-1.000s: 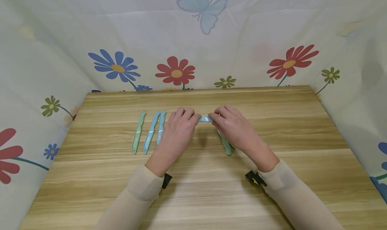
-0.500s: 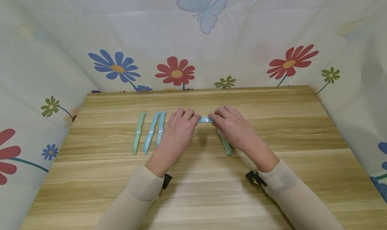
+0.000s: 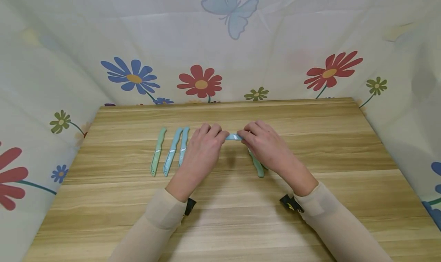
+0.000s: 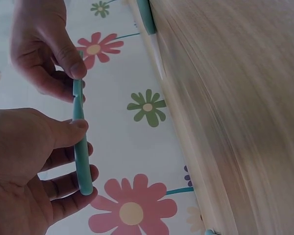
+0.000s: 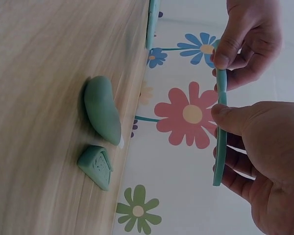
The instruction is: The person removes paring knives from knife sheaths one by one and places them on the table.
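Both hands hold a light blue sheathed knife (image 3: 234, 137) level above the table. My left hand (image 3: 205, 149) pinches its rounded handle (image 4: 83, 166) between thumb and fingers. At the other end, the thumb and fingers of my right hand (image 3: 267, 145) grip the flat sheath (image 5: 220, 147). The sheath covers the blade. Below the right hand, a green knife handle (image 5: 103, 110) lies on the table beside the tip of a green sheath (image 5: 96, 167); the hand hides most of them in the head view.
Left of the hands, a green sheathed knife (image 3: 158, 152) and two blue sheathed knives (image 3: 172, 152) (image 3: 183, 145) lie side by side on the wooden table (image 3: 220, 231). A flower-printed curtain (image 3: 282, 55) surrounds the table's back and sides.
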Tool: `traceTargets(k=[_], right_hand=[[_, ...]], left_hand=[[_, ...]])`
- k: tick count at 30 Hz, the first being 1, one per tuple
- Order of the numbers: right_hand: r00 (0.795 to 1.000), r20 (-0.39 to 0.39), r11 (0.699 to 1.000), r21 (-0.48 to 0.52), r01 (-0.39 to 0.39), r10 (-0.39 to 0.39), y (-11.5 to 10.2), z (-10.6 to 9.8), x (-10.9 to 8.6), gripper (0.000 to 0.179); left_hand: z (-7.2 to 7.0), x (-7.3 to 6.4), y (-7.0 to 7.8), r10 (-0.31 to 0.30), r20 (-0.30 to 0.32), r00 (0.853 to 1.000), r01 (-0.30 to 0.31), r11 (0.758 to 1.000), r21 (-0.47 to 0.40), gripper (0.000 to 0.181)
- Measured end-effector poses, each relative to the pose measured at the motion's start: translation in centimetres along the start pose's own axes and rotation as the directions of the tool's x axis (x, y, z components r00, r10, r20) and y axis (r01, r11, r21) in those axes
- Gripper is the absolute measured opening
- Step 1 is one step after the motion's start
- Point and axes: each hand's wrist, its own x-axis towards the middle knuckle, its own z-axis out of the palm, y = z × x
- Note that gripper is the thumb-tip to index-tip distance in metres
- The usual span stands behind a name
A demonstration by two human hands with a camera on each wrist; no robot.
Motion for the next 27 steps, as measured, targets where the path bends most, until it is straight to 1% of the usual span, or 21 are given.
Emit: traceTargets(k=[18,27], right_hand=[[1.000,0.004,1.000,0.001,-0.012,0.012,-0.01,-0.02,0.07,0.028],[1.000,0.014,1.000,0.011,-0.017,0.017,0.26,0.13,-0.01,0.026]], left_hand=[[0.04,0.02,-0.17,-0.001,-0.005,1.000,0.001,1.000,-0.002,0.015],[0.02,0.02,-0.30,0.002,-0.011,1.000,-0.002,1.000,0.017,0.015]])
